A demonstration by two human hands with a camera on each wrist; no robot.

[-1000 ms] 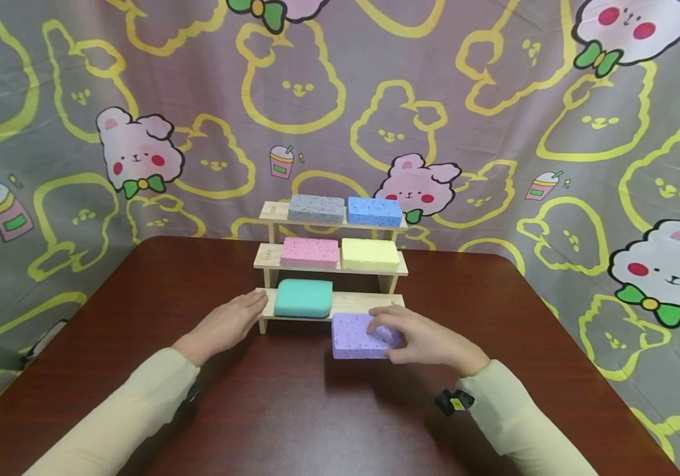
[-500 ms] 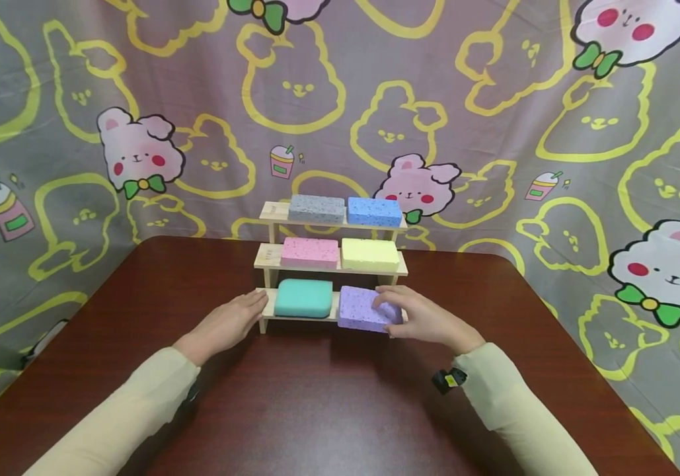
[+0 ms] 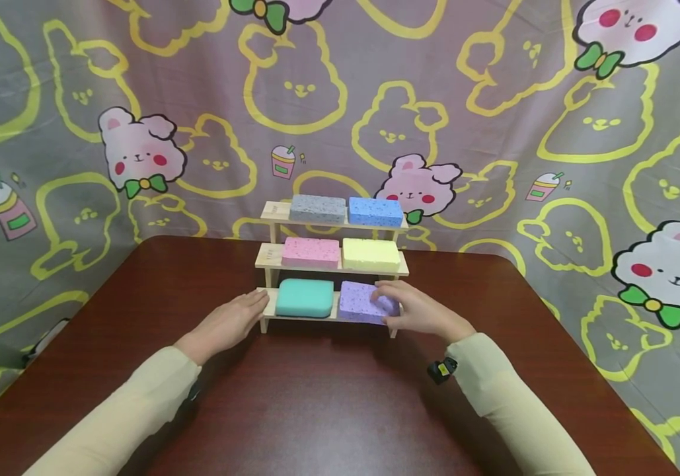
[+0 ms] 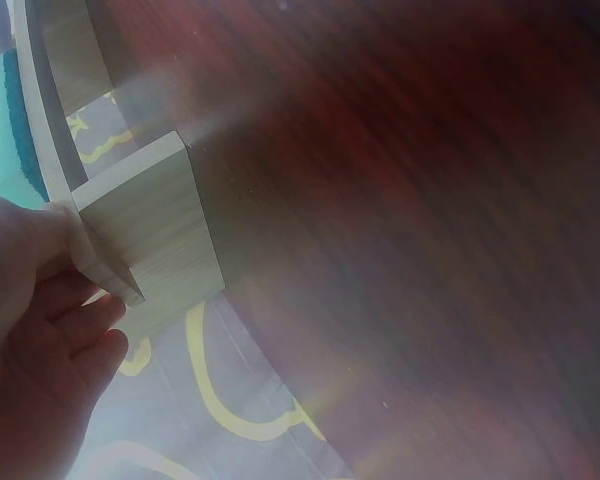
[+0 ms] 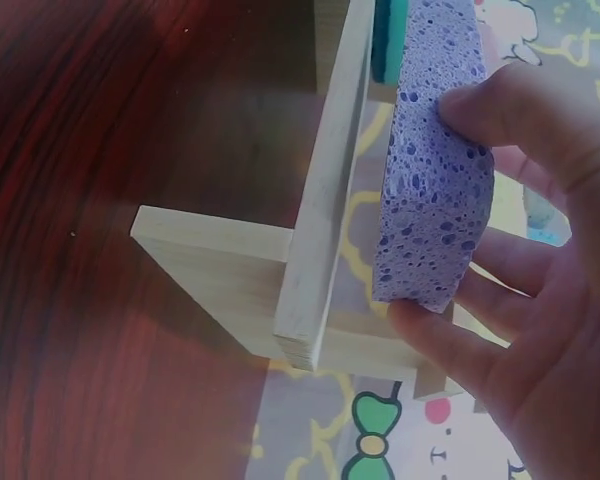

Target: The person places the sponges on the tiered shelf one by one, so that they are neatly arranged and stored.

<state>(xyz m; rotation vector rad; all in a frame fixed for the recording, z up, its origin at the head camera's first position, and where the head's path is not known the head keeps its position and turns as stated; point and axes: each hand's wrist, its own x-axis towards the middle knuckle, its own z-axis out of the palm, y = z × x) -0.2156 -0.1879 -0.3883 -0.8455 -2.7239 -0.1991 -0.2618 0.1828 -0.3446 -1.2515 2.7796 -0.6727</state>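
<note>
A three-tier wooden stand (image 3: 332,266) stands on the table. My right hand (image 3: 419,313) grips a purple sponge (image 5: 435,170) over the right part of the lowest tier. In the right wrist view, thumb and fingers hold its sides, and a narrow gap shows between sponge and plank. At the lowest tier's left end, my left hand (image 3: 228,326) holds the edge of the plank (image 4: 105,265), fingers curled under it in the left wrist view. A teal sponge (image 3: 304,298) lies on that tier, left of the purple one.
On the middle tier lie a pink sponge (image 3: 311,252) and a yellow sponge (image 3: 371,256). Up on the top tier are a grey sponge (image 3: 318,209) and a blue sponge (image 3: 375,211). A patterned curtain (image 3: 209,86) hangs behind the dark red table (image 3: 292,410).
My right hand has carried the purple sponge forward and up, from in front of the stand to over the lowest tier beside the teal sponge. The left hand has stayed put.
</note>
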